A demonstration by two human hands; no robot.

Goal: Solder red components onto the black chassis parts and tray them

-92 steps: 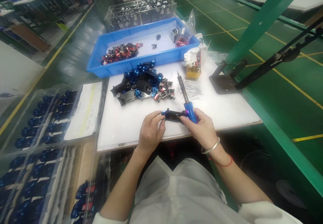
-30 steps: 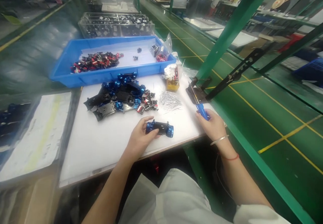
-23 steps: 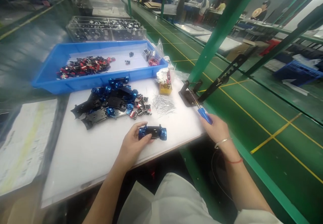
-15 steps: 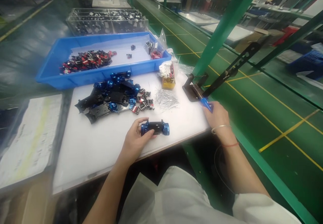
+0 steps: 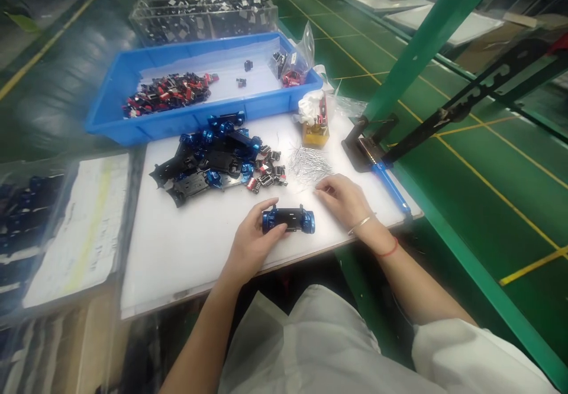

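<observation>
My left hand is closed around one end of a small black chassis with blue ends, holding it level over the white tabletop. Its thumb lies across the black middle. To the right, my right hand has its thumb and forefinger drawn together at the near edge of a pile of thin metal pins; whether a pin is between the fingertips is too small to make out. A blue handle on a black lever tool lies beyond my right hand, untouched.
Black-and-blue chassis are heaped left of small red-and-black parts. Behind stands a blue bin with more parts. A yellow box sits near the pins. A green post rises at the right.
My right hand has let go of the blue handle and moved left to the pins. My left hand still holds the chassis. The view has shifted slightly.
</observation>
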